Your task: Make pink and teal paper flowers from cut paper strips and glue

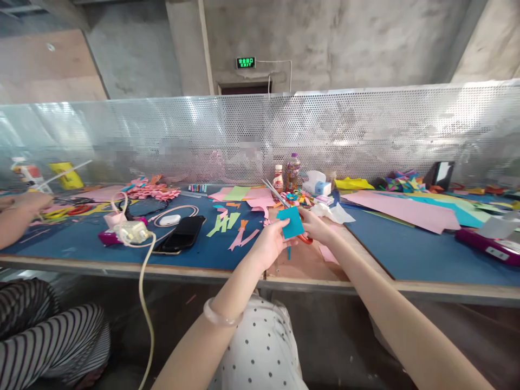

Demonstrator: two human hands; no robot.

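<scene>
concrete walls rise behind a perforated metal screen, with a green exit sign glowing above it. at the front of the worktop, the left hand pinches a blue paper square between thumb and fingers, the sheet held up over the table's edge. just beside it, the right hand grips scissors by their orange handles (its fingers are partly hidden by the paper), blades pointing away, up and to the left. pink and green paper strips lie to the left of the hands, near a black phone. beyond the hands stand 2 bottles and a tissue pack. at far left, a co-worker's arm rests over the table.
</scene>
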